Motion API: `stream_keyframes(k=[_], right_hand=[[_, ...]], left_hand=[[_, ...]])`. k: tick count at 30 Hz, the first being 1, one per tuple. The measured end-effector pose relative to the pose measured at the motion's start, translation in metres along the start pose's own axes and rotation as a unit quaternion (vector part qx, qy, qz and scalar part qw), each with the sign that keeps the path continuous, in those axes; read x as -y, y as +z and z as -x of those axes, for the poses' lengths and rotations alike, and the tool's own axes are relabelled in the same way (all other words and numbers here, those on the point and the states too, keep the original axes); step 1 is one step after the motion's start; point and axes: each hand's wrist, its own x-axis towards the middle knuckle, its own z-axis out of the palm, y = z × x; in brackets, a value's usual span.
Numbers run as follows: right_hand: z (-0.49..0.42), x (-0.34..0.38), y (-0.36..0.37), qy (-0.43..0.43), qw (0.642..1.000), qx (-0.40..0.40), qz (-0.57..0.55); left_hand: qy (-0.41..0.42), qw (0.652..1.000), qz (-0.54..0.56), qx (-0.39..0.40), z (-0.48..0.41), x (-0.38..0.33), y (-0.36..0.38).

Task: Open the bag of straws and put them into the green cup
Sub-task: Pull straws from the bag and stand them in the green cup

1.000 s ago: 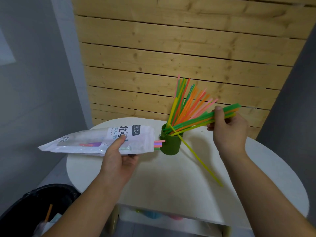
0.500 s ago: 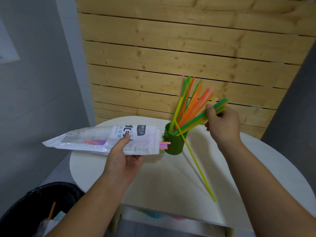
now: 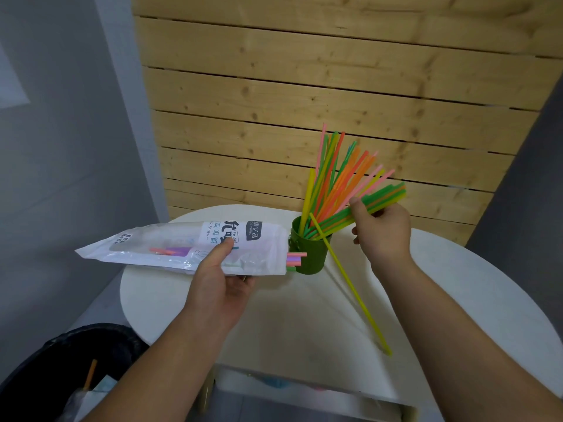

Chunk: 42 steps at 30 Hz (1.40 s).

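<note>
My right hand (image 3: 382,229) pinches a slim bundle of green and yellow plastic straws (image 3: 385,196) near their upper ends, thumb on top and fingers curled beneath; their lower ends sit inside the squat green cup (image 3: 310,254). My left hand (image 3: 219,287) grips the white and clear plastic straw bag (image 3: 170,242) from underneath, thumb pressed on its printed front. It holds the bag roughly level in the air, the open mouth just beside the cup's left wall. A few pink and purple straw ends (image 3: 297,258) poke out of that mouth.

These straws look feather-light, springy and slick, so I judge a pinch near the top steers them best (squeeze too hard and thin tubes like these would kink). The bag is limp film; holding it mid-length, as I do, should keep it from sagging. The cup seems light and top-heavy, so a sideways shove could tip it.

A fan of orange, pink, yellow and green straws (image 3: 335,175) stands in the cup, leaning right. One long yellow straw (image 3: 350,284) slants across the rim, its far end down on the round white table (image 3: 472,300), apparently not properly in. A black bin (image 3: 45,360) sits low at my left, and pale wooden wall planks (image 3: 304,86) rise behind the table
</note>
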Motion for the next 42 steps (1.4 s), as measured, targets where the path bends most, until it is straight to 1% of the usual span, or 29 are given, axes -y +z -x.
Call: stream_keyframes(k=[6, 9, 18, 24, 28, 31, 34, 38, 42], right_hand=[[0.003, 0.004, 0.0, 0.038, 0.997, 0.038, -0.06], [0.005, 0.001, 0.001, 0.06, 0.994, 0.062, -0.073], [0.01, -0.014, -0.007, 0.076, 0.985, 0.155, 0.011], [0.019, -0.019, -0.016, 0.109, 0.972, 0.205, 0.044], [0.026, -0.027, -0.013, 0.082, 0.966, 0.23, 0.091], [0.028, -0.032, -0.013, 0.059, 0.964, 0.229, 0.124], [0.026, -0.026, -0.021, 0.048, 0.968, 0.215, 0.118], [0.027, -0.007, -0.044, 0.046, 0.979, 0.183, 0.075], [0.034, 0.015, -0.071, 0.035, 0.992, 0.118, -0.003]], left_hand=[[0.003, 1.0, 0.001, -0.004, 0.002, -0.002, -0.001], [0.005, 1.0, -0.003, -0.002, 0.001, -0.002, -0.002], [0.008, 1.0, -0.015, 0.015, 0.001, 0.001, 0.001], [0.002, 1.0, -0.001, 0.017, 0.001, -0.001, 0.0], [0.0, 1.0, 0.0, 0.02, 0.003, -0.001, 0.001], [0.002, 1.0, 0.003, 0.02, 0.003, -0.001, 0.001], [0.002, 1.0, 0.005, 0.021, 0.003, -0.002, -0.001], [0.0, 1.0, 0.004, 0.019, 0.004, -0.003, 0.0], [-0.006, 1.0, 0.009, 0.026, 0.008, -0.002, 0.004]])
